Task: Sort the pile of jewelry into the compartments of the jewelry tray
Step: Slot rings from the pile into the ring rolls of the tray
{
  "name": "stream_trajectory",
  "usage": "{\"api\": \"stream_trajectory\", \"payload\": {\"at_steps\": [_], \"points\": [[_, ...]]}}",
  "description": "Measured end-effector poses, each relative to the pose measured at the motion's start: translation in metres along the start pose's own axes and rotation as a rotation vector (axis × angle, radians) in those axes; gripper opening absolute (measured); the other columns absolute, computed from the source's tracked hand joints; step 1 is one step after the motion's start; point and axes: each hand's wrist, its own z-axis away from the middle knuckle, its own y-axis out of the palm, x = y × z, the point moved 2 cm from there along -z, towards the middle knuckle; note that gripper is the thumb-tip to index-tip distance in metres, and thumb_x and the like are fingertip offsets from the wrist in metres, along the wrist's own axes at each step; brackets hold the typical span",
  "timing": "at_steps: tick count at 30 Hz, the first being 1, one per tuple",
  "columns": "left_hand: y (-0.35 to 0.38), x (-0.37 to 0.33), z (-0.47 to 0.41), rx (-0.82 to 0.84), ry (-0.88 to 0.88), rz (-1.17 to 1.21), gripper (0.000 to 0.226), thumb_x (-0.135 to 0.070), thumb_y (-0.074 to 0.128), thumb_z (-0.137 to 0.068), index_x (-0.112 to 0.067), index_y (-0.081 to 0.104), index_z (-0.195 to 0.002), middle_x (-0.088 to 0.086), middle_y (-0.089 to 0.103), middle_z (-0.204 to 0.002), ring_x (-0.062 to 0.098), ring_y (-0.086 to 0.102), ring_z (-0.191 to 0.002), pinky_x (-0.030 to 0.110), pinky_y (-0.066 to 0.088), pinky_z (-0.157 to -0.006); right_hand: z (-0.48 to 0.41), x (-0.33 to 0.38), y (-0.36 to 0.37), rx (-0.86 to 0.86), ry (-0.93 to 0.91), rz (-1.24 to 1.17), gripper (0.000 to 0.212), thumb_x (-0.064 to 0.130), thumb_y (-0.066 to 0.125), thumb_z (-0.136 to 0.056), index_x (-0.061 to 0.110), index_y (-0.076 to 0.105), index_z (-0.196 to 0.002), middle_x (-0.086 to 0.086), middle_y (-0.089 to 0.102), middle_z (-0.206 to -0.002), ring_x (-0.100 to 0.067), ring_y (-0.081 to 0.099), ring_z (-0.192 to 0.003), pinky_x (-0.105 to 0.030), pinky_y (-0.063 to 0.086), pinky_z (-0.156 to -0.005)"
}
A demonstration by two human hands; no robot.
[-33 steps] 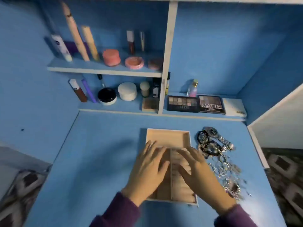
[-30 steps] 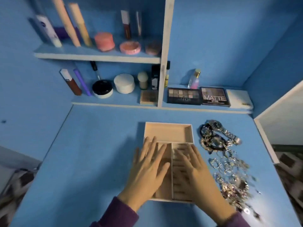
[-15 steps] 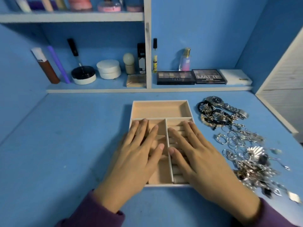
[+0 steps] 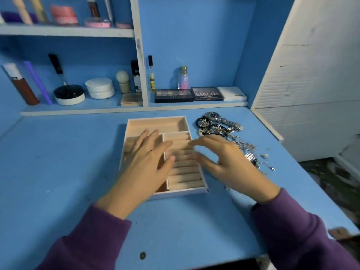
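Observation:
A beige jewelry tray [image 4: 155, 123] lies on the blue desk, with a wide back compartment, a left section and ridged ring rolls on the right. My left hand [image 4: 146, 162] rests flat on the tray's left section, fingers straight. My right hand [image 4: 228, 162] hovers at the tray's right edge, fingers relaxed and spread, holding nothing. Right of the tray lies the jewelry pile [image 4: 233, 139]: a silver watch [image 4: 218, 118], black bead bracelets, chains and rings. My right hand hides part of the pile.
A low shelf at the back holds eyeshadow palettes [image 4: 174, 95], a white case [image 4: 231, 93], jars, bottles and brushes. A white louvred panel [image 4: 311, 84] stands at the right. The desk's right edge drops off beyond the pile.
My right hand has lifted off the ring rolls and moved right toward the pile. My left hand stays on the tray. The view has tilted down and drawn closer.

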Motion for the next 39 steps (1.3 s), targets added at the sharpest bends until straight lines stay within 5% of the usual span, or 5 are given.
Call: {"api": "stream_trajectory", "payload": {"at_steps": [7,10,28,32,39], "points": [[0.03,-0.063,-0.039,-0.037,0.264,0.119,0.028,-0.026,0.049,-0.092,-0.025,0.059,-0.119,-0.006,0.042,-0.138,0.01,0.02,-0.133,0.024,0.011,-0.11,0.018,-0.067,-0.068,-0.296,0.261,0.146,0.015,0.011,0.058,-0.086,0.018,0.069,-0.094,0.001,0.066,-0.084,-0.012,0.057,-0.078,-0.022,0.043,-0.069],[0.038,-0.08,-0.064,0.018,0.267,0.093,0.027,-0.024,0.048,-0.093,-0.024,0.059,-0.118,-0.005,0.052,-0.127,0.012,0.034,-0.122,0.022,0.019,-0.102,0.015,-0.086,-0.071,-0.298,0.326,0.15,0.015,0.01,0.059,-0.085,0.017,0.07,-0.091,0.003,0.063,-0.079,-0.002,0.05,-0.066,-0.008,0.033,-0.061],[0.059,-0.073,-0.084,0.013,0.156,0.009,0.008,-0.028,0.058,-0.087,-0.026,0.064,-0.084,-0.01,0.06,-0.08,0.01,0.056,-0.082,0.025,0.042,-0.063,-0.006,-0.094,-0.043,-0.275,0.235,0.3,0.005,0.022,0.067,-0.081,0.019,0.071,-0.082,0.005,0.054,-0.076,-0.016,0.043,-0.08,-0.034,0.042,-0.064],[0.05,-0.074,-0.08,0.005,0.091,0.168,0.006,-0.024,0.062,-0.084,-0.022,0.068,-0.086,-0.003,0.068,-0.078,0.015,0.063,-0.074,0.035,0.054,-0.07,-0.013,-0.087,-0.04,-0.228,0.211,0.407,0.011,0.026,0.065,-0.082,0.019,0.073,-0.085,0.003,0.053,-0.078,-0.019,0.044,-0.084,-0.03,0.037,-0.063],[0.002,-0.042,-0.07,-0.068,0.008,0.396,0.011,-0.022,0.074,-0.073,-0.03,0.068,-0.069,-0.012,0.068,-0.066,0.001,0.06,-0.059,0.013,0.05,-0.06,-0.022,-0.082,-0.039,-0.164,0.247,0.538,0.014,0.019,0.058,-0.086,0.016,0.07,-0.088,0.005,0.047,-0.081,-0.019,0.045,-0.087,-0.027,0.032,-0.062]]}}
